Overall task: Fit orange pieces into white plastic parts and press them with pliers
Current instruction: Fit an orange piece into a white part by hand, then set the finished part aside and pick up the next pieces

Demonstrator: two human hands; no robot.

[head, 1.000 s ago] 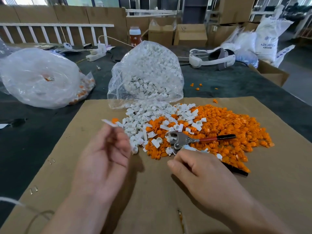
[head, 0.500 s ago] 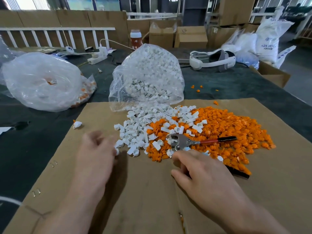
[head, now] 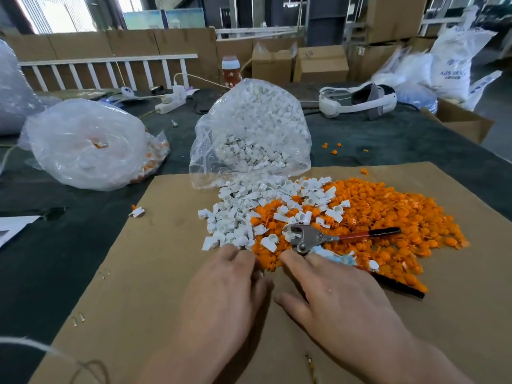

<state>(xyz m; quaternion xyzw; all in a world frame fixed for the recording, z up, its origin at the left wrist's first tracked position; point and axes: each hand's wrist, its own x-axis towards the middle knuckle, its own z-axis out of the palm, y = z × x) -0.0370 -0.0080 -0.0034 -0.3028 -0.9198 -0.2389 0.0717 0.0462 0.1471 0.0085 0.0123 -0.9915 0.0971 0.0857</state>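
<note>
A heap of small white plastic parts (head: 238, 214) and a bigger heap of orange pieces (head: 388, 217) lie mixed on a brown cardboard sheet (head: 155, 286). Pliers (head: 311, 238) with red and black handles rest on the orange heap. My left hand (head: 230, 286) reaches the near edge of the heaps, its fingertips at the white and orange parts; nothing shows held in it. My right hand (head: 335, 297) lies spread on the cardboard, its index fingertip touching the pliers' head. One white part with an orange piece (head: 137, 211) lies alone at the cardboard's left edge.
A clear bag of white parts (head: 252, 128) stands behind the heaps. Another plastic bag (head: 86, 145) with orange and white pieces lies to the left on the dark cloth. A white headset (head: 357, 101), a power strip (head: 170, 103), a bottle (head: 231, 70) and cardboard boxes sit further back.
My left hand let go of a white part with an orange piece, which landed at the cardboard's left edge, then moved right to the heaps. My right hand stayed by the pliers.
</note>
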